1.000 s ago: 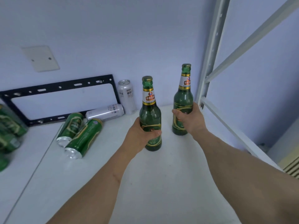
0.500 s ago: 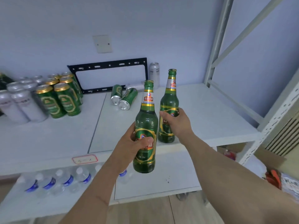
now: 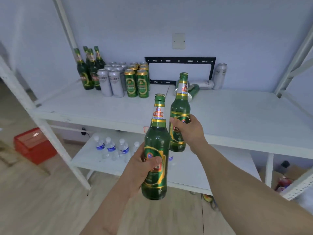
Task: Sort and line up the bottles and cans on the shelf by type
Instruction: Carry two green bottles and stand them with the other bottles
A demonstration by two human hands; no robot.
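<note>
My left hand grips a green beer bottle upright in the air in front of the white shelf. My right hand grips a second green bottle just beyond it, over the shelf's front edge. At the shelf's back left stand several green bottles, then upright silver cans and green cans in rows. Behind the right-hand bottle lie green cans and a silver can on their sides, with one silver can upright.
A black metal frame leans on the wall behind the cans. Water bottles stand on the lower shelf. A red crate sits on the wooden floor at left. White uprights frame the shelf on both sides.
Both bottles have been lifted off the shelf's right end and carried back and to the left. The view has pulled away, and the sorted rows at the left have come into sight.
</note>
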